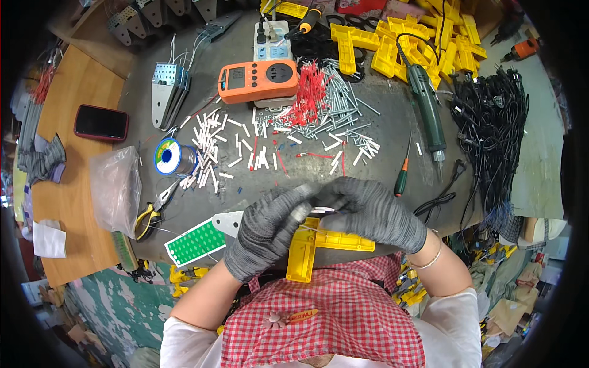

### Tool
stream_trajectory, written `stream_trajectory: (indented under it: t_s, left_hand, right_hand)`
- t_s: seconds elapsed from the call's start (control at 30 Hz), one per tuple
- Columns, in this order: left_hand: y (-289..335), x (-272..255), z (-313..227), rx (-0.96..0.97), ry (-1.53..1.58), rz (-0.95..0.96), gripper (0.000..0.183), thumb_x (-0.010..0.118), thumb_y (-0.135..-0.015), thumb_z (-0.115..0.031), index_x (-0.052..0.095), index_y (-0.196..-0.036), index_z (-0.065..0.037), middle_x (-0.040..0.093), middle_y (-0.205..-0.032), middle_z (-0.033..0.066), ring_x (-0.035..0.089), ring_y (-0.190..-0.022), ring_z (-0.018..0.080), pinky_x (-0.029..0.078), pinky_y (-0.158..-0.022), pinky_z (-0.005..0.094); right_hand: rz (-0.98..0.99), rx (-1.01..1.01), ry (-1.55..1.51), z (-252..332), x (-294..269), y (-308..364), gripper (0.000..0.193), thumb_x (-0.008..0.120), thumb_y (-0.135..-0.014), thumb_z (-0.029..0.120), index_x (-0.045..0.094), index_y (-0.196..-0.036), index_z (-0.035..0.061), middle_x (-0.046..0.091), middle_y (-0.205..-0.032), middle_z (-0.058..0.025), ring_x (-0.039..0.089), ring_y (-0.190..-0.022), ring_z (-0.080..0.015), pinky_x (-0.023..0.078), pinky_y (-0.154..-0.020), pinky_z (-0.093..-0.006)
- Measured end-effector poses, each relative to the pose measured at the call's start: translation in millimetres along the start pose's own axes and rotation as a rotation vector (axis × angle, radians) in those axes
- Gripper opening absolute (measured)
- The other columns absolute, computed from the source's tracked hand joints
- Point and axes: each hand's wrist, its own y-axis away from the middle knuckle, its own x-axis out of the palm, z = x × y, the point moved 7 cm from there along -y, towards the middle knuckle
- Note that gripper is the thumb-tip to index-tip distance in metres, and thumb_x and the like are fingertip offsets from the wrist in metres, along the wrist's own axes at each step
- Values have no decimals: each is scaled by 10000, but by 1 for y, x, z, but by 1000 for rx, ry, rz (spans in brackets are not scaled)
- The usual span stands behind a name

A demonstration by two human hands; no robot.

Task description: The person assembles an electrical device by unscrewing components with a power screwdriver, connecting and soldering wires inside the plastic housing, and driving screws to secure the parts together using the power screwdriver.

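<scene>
endways toward the apron (pixel 362 319), yellow casing (pixel 301 256)

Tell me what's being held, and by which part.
A small white tube shows between the gloved left hand and right hand; whether, and by which part, either grips it cannot be told.

There are two hands in grey gloves, one left hand (pixel 267 230) and one right hand (pixel 381 211). I can see one phone (pixel 101 122), one orange meter (pixel 257 81), one roll of wire (pixel 178 157), one pair of yellow-handled pliers (pixel 149 221), one screwdriver with a green handle (pixel 402 178), one big green power tool (pixel 424 107), one clear bag (pixel 116 193) and one green card (pixel 196 242). The white tubes (pixel 207 150), long screws (pixel 345 101), black cords (pixel 491 122) and heaped yellow parts (pixel 386 56) are too many to count
</scene>
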Motion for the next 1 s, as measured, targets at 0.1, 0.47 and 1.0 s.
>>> stream_trajectory:
  t_s: [0.1,0.47,1.0]
  left_hand:
    - [0,-1,-10,-17,7,-33,298,621,-930,-64,617,-1226,-34,696,-1098,142,686,-960,289,543,-830,363]
    - [42,-24,-24,-62,-56,146,167,717,-857,-104,716,-1020,-69,692,-812,99,663,-718,251,525,-655,351]
    - [48,-13,-3,226,-635,-164,258,765,-718,-238,660,-932,-141,628,-1032,78,553,-939,280,374,-880,458]
  right_hand:
    - [-24,-95,47,25,6,-1,256,734,-844,234,687,-998,35,664,-775,-121,669,-729,-200,531,-711,-320]
    - [-108,-368,534,19,29,44,221,628,-868,129,687,-1073,72,679,-944,-126,657,-857,-313,538,-773,-390]
    - [-568,-278,314,-3,9,-19,97,668,-875,124,627,-917,47,633,-795,-140,637,-751,-305,517,-702,-381]
